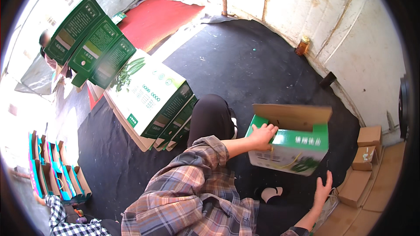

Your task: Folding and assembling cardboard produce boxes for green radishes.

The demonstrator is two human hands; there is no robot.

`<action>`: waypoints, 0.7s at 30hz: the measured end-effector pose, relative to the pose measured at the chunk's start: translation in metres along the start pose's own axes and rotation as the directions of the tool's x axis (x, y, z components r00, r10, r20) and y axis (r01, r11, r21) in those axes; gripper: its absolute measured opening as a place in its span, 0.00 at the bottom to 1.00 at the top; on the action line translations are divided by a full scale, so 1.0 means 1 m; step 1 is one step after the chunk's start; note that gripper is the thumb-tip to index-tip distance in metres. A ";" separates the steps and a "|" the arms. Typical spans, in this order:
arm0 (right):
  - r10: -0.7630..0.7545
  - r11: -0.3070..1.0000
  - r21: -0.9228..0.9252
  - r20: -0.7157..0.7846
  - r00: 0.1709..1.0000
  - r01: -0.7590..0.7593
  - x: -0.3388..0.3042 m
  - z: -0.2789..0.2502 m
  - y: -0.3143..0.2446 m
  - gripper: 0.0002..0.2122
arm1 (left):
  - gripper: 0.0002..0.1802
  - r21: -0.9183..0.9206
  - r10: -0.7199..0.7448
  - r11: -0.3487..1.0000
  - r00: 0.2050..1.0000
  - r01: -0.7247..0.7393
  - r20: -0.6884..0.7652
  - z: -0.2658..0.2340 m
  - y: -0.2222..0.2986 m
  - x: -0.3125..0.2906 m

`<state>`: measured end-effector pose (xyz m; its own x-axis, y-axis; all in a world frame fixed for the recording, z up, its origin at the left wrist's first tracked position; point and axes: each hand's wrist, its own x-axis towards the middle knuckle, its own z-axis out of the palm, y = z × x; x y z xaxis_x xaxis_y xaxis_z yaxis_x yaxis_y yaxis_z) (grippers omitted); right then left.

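A green and white cardboard carton (288,153) stands on the black floor sheet to the right of my knee, its brown top flap (293,116) raised. A yellow cord handle and a picture of green vegetables show on its near side. My left hand (262,137) grips the carton's left upper edge, fingers curled over the rim. Beyond the carton's near right corner, my right hand (323,189) is off it, with fingers apart and nothing visible in them. The carton's inside is mostly hidden.
Flattened green and white cartons (148,91) lie stacked at left. Opened cartons (57,170) stand in rows at lower left beside a co-worker's checked sleeve (57,212). Brown boxes (356,188) line the right side. A jar (302,46) stands by the wall.
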<state>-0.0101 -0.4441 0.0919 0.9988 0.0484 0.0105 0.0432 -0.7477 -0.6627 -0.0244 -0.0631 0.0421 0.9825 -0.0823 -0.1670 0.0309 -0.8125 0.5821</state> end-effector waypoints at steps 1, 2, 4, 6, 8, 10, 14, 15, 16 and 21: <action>0.016 0.998 0.064 -0.040 0.999 -0.013 0.000 -0.008 0.008 0.23 | 0.46 0.001 -0.002 1.000 1.000 0.002 -0.002 -0.005 -0.003 0.001; 0.013 0.998 0.066 -0.038 0.999 -0.010 0.000 -0.013 0.015 0.23 | 0.47 -0.181 -0.006 0.984 0.996 -0.010 -0.088 -0.010 -0.008 0.003; 0.184 0.977 0.121 -0.060 0.981 -0.176 -0.005 -0.021 0.020 0.20 | 0.49 -0.428 -0.023 0.899 0.967 -0.091 -0.254 -0.032 -0.002 0.001; 0.276 0.949 0.166 -0.023 0.961 -0.269 -0.006 -0.022 0.008 0.20 | 0.49 -0.544 -0.044 0.820 0.928 -0.178 -0.370 -0.073 0.008 -0.007; 0.363 0.911 0.205 0.020 0.932 -0.359 -0.009 -0.019 0.005 0.19 | 0.49 -0.582 -0.055 0.772 0.885 -0.255 -0.462 -0.129 0.021 -0.026; 0.308 0.930 0.203 0.022 0.951 -0.306 -0.005 -0.013 0.015 0.19 | 0.43 -0.626 -0.084 0.708 0.842 -0.325 -0.532 -0.181 0.028 -0.046; 0.257 0.948 0.179 0.055 0.965 -0.262 -0.006 -0.013 0.019 0.19 | 0.35 -0.679 -0.218 0.588 0.723 -0.440 -0.656 -0.255 0.020 -0.115; 0.268 0.944 0.186 0.056 0.962 -0.274 -0.008 -0.016 0.016 0.19 | 0.32 -0.700 -0.286 0.545 0.682 -0.462 -0.673 -0.264 0.019 -0.134; 0.282 0.938 0.191 0.059 0.958 -0.288 -0.010 -0.018 0.014 0.19 | 0.29 -0.708 -0.320 0.514 0.658 -0.484 -0.682 -0.271 0.011 -0.153; 0.279 0.938 0.187 0.095 0.955 -0.293 -0.009 -0.018 0.011 0.19 | 0.26 -0.669 -0.508 0.568 0.436 -0.480 -0.743 -0.281 -0.040 -0.248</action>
<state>-0.0177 -0.4645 0.0984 0.9641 -0.0999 -0.2461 -0.2565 -0.5914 -0.7645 -0.2173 0.1522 0.2842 0.5493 0.8054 0.2229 -0.3308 -0.0355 0.9430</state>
